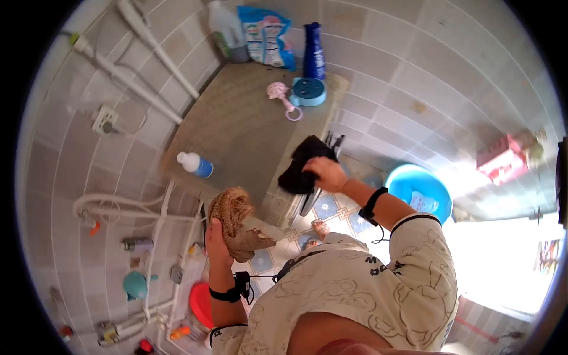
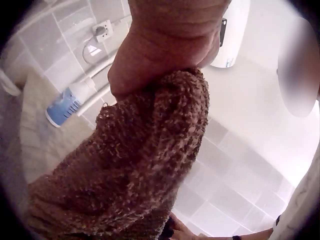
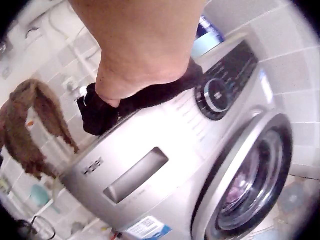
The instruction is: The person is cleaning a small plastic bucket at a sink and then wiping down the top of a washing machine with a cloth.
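Note:
My left hand (image 1: 218, 244) grips a brown, nubbly textured cloth (image 1: 228, 213), which hangs down in folds in front of me. In the left wrist view this brown cloth (image 2: 150, 160) fills the middle below the hand. My right hand (image 1: 328, 173) holds a bunched black cloth (image 1: 297, 168) at the front edge of the washing machine top (image 1: 236, 130). From the right wrist, the black cloth (image 3: 140, 102) lies along the upper edge of the silver washing machine (image 3: 150, 145), beside its dial; the fingertips are partly hidden.
A white bottle with a blue label (image 1: 198, 165) lies on the machine top. Farther back are a pink brush (image 1: 279, 93), a light blue box (image 1: 309, 93), a dark blue bottle (image 1: 314, 50) and a detergent bag (image 1: 266, 36). A blue basin (image 1: 408, 177) stands on the floor at right.

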A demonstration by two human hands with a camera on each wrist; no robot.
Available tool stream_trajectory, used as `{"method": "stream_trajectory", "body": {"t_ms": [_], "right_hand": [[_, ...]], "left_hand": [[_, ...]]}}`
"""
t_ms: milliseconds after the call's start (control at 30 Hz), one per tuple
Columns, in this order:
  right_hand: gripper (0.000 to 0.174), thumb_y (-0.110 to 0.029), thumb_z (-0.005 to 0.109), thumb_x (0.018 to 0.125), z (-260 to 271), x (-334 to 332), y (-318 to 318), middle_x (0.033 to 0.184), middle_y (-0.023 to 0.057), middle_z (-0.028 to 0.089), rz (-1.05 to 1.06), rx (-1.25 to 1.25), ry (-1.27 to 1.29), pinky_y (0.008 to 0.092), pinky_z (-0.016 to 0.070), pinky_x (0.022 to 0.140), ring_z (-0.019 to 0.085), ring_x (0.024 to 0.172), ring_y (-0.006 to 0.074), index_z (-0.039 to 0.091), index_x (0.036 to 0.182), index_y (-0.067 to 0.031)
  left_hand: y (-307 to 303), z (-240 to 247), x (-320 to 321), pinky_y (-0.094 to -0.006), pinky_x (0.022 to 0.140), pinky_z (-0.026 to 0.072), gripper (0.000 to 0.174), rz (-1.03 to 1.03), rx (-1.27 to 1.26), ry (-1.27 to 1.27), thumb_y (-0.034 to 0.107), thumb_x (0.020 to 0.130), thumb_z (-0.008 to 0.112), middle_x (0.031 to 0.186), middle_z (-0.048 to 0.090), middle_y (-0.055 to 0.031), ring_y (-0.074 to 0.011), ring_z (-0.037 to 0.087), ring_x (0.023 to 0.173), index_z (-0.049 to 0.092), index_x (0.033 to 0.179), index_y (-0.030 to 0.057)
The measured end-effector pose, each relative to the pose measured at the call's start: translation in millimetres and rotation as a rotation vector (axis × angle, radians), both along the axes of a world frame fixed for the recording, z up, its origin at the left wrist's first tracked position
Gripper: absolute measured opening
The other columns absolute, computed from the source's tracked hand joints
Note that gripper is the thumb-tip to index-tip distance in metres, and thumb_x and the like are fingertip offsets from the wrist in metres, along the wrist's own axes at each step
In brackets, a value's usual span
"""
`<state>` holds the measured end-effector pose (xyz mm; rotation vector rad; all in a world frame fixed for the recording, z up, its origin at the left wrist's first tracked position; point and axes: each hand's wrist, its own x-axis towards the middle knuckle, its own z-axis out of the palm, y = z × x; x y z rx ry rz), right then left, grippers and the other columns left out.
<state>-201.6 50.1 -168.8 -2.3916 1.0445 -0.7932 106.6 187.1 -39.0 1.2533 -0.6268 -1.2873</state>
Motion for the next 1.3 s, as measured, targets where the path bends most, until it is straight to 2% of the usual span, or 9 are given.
{"method": "stream_trajectory", "body": {"t_ms": [133,400,467,533,600,733,833,1033,1300], "right_hand": [[0.041,-0.016,0.058,0.075,-17,-77,18,0.103,0.0139,0.058,-0.634,0.363,-0.219,0.0350,0.0443,0.085,0.056,0.098,0.0291,0.052,0.115,-0.0086],[0.075,-0.045,0.062,0.080,17,-204,185,0.123,0.0138,0.049,-0.990,0.786,-0.965,0.0297,0.0365,0.094,0.048,0.110,0.0198,0.035,0.131,0.0021],[0.080,-0.038,0.073,0.069,14,-222,237,0.118,0.0169,0.053,-1.126,0.761,-0.969,0.0306,0.0406,0.090,0.052,0.107,0.0222,0.039,0.129,0.0020],[0.065,-0.032,0.074,0.064,-157,-320,293,0.103,0.0197,0.060,-1.221,0.802,-0.551,0.0324,0.0458,0.080,0.059,0.096,0.0263,0.054,0.115,0.0032],[0.049,-0.030,0.071,0.063,-24,-256,316,0.089,0.0207,0.063,-1.464,0.973,0.127,0.0356,0.0478,0.073,0.062,0.085,0.0314,0.062,0.097,0.0041],[0.038,-0.028,0.065,0.070,-54,-282,354,0.083,0.0174,0.065,-1.690,0.953,-0.259,0.0360,0.0483,0.071,0.063,0.079,0.0299,0.064,0.091,0.0035],[0.036,-0.027,0.065,0.071,-125,-335,390,0.082,0.0146,0.065,-1.725,0.939,-0.299,0.0350,0.0483,0.069,0.063,0.076,0.0262,0.065,0.093,0.0022],[0.035,-0.025,0.068,0.069,-98,-361,408,0.080,0.0115,0.066,-1.645,0.866,-0.573,0.0332,0.0487,0.068,0.063,0.073,0.0205,0.066,0.091,0.0013],[0.042,-0.036,0.063,0.073,-164,-387,381,0.108,0.0097,0.061,-1.099,1.053,0.293,0.0353,0.0446,0.087,0.058,0.099,0.0279,0.061,0.111,-0.0174]], "left_hand": [[-9,-15,9,-0.0347,0.078,0.0490,0.051,-0.191,-0.054,0.153,0.039,0.088,0.054,0.110,0.055,-0.0108,-0.0226,0.057,0.093,0.045,0.118,-0.0008],[-25,-32,-16,-0.0343,0.081,0.0457,0.054,-0.408,0.055,0.098,0.042,0.086,0.055,0.110,0.055,-0.0086,-0.0200,0.055,0.096,0.046,0.120,0.0006],[-33,-32,-31,-0.0340,0.084,0.0439,0.053,-0.457,0.098,0.206,0.041,0.086,0.055,0.111,0.055,-0.0076,-0.0194,0.054,0.098,0.047,0.119,0.0007],[-37,-33,-29,-0.0337,0.086,0.0426,0.052,-0.497,0.092,0.175,0.041,0.087,0.055,0.112,0.054,-0.0066,-0.0189,0.053,0.099,0.048,0.119,0.0013],[-51,-44,-40,-0.0333,0.086,0.0421,0.051,-0.536,0.079,0.094,0.042,0.087,0.054,0.113,0.053,-0.0068,-0.0189,0.053,0.100,0.048,0.119,0.0019],[-50,-34,-75,-0.0336,0.086,0.0422,0.052,-0.566,0.069,0.103,0.043,0.087,0.053,0.113,0.053,-0.0070,-0.0189,0.053,0.100,0.049,0.118,0.0019],[-53,-38,-96,-0.0358,0.087,0.0426,0.063,-0.621,0.041,0.026,0.052,0.085,0.052,0.118,0.050,-0.0082,-0.0211,0.050,0.105,0.043,0.125,0.0038],[-42,-28,-163,-0.0360,0.095,0.0364,0.065,-0.545,0.082,0.009,0.054,0.087,0.045,0.127,0.045,-0.0086,-0.0218,0.044,0.114,0.040,0.128,0.0040],[-40,-54,-217,-0.0344,0.098,0.0341,0.053,-0.585,0.125,0.022,0.038,0.090,0.047,0.129,0.044,-0.0089,-0.0212,0.043,0.118,0.040,0.129,0.0023]]}}
